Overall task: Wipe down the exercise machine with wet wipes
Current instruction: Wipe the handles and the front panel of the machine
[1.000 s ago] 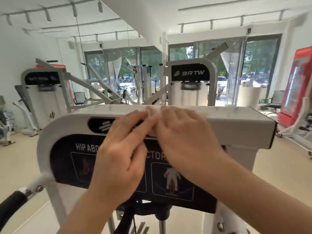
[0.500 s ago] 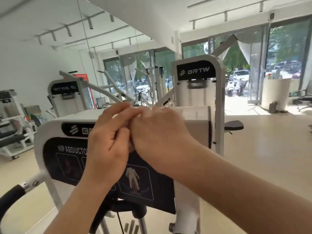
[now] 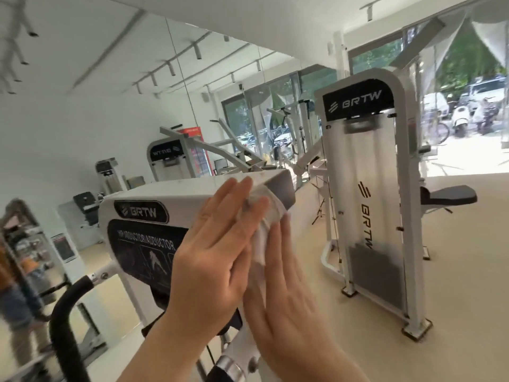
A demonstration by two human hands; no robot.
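Note:
The white hip abductor/adductor machine (image 3: 176,190) stands in front of me, with a black BRTW label and a black instruction panel on its head. A white wet wipe (image 3: 264,216) lies between my two hands at the machine's right end. My left hand (image 3: 212,260) has straight fingers lying flat against the wipe from the left. My right hand (image 3: 281,293) is flat too, fingers pointing up, pressing the wipe from the right. Most of the wipe is hidden between the palms.
A second white BRTW weight-stack machine (image 3: 369,188) stands at the right with a black seat (image 3: 446,195). A black padded handle (image 3: 66,326) curves at lower left. A mirror wall spans the left, glass doors the back. Beige floor (image 3: 454,271) stretches to the right.
My view has swung left and the machine's head now sits lower left. Both hands went from curled fingers working the wipe to flat palms pressed on it at the machine's right end.

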